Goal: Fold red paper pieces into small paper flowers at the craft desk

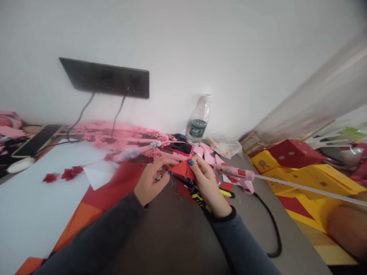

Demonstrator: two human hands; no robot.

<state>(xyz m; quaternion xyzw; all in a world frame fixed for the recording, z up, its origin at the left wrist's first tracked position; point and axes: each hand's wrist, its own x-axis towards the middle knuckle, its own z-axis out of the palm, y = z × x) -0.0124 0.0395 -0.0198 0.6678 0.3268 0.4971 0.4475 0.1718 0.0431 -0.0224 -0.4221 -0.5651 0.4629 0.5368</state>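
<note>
A small folded piece of red paper (181, 169) is held up between my two hands above the grey table. My right hand (207, 184) pinches its right side between thumb and fingers, the thumbnail painted blue. Around the left corner of the paper, my left hand (153, 178) curls its thumb and index finger, seemingly gripping the edge. Beneath the hands lies a tool with black and yellow handles (198, 198), its working end partly hidden. A pink glue gun (237, 173) with a long white glue stick rests just right of my right hand.
Behind the hands lie a phone (180, 148), pink paper flowers (100, 142) and a water bottle (198, 124). Red paper sheets (110, 191) and a white sheet (37, 206) cover the left. Yellow and red boxes (298, 152) stand right. The glue gun's black cable (276, 229) curves forward.
</note>
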